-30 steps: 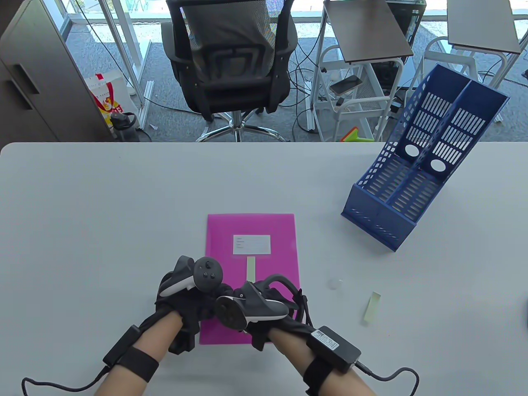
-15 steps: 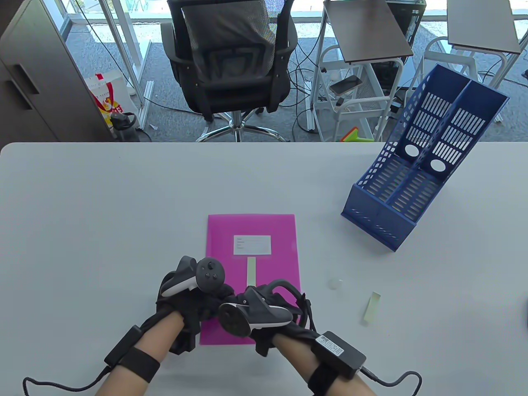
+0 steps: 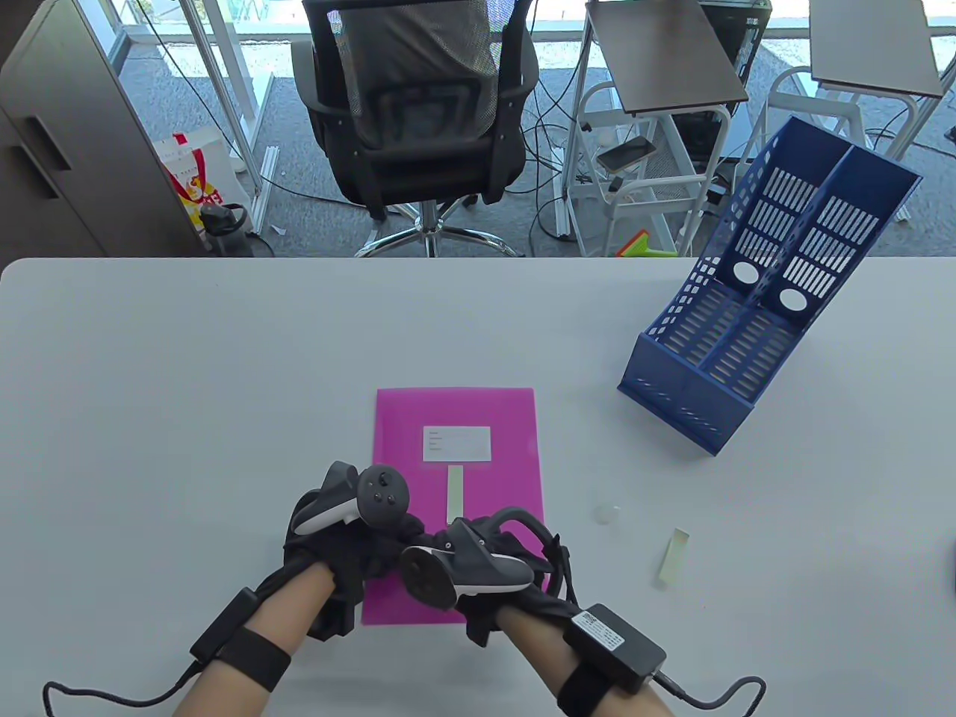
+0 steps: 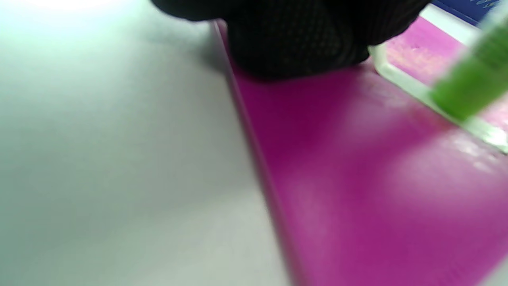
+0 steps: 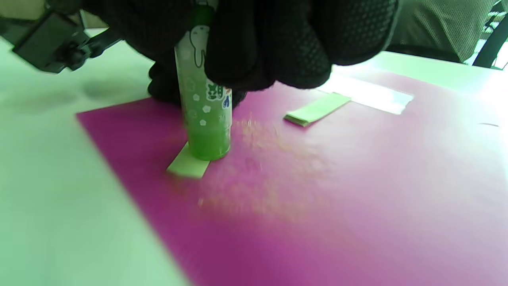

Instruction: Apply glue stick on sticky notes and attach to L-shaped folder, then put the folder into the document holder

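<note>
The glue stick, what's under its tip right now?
A pale green sticky note lies under the glue stick, on the pink folder. The tube covers the contact patch, so any glue there is hidden.

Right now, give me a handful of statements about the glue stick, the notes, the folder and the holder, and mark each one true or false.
1. The right hand grips the green glue stick. True.
2. The glue stick's tip is on a sticky note that lies on the pink folder. True.
3. The folder stands inside the blue document holder. False: it lies flat on the table, and both holder compartments look empty.
4. Another sticky note lies on the table right of the folder. True.
5. The left hand is far from the folder. False: its fingers rest at the folder's left edge.
</note>
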`<action>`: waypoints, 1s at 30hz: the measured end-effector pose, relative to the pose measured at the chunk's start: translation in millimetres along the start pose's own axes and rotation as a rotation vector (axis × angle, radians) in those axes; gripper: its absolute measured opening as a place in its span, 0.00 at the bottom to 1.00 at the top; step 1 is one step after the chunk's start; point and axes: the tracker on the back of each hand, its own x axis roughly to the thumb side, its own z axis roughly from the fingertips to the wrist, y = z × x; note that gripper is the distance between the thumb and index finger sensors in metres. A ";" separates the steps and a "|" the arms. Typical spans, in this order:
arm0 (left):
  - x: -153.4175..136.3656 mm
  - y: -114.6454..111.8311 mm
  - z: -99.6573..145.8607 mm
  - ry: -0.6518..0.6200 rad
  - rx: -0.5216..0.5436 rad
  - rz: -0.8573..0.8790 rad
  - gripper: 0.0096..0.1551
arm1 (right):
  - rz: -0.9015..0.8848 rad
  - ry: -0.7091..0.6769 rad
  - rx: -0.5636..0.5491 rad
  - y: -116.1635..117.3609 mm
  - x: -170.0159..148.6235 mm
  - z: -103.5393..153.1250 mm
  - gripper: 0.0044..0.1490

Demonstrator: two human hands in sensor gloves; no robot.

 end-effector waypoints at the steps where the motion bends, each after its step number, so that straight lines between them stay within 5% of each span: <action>1: 0.1 0.1 -0.2 0.000 -0.001 -0.001 0.16 | -0.005 0.000 0.002 1.5 -0.7 5.2 0.30; 9: 0.9 -0.3 0.2 0.005 0.006 -0.009 0.16 | -0.070 0.051 -0.118 0.1 -3.6 -20.7 0.30; 22: -0.5 -0.4 0.2 0.005 0.007 -0.002 0.16 | -0.130 0.007 0.038 1.4 -7.9 11.2 0.29; 27: -0.4 -0.3 0.4 0.005 0.008 -0.008 0.16 | -0.373 0.142 -0.178 -5.9 -50.0 33.7 0.28; 30: 1.0 -0.1 1.2 0.011 0.021 -0.035 0.16 | -0.437 0.277 -0.194 2.9 -77.8 36.2 0.32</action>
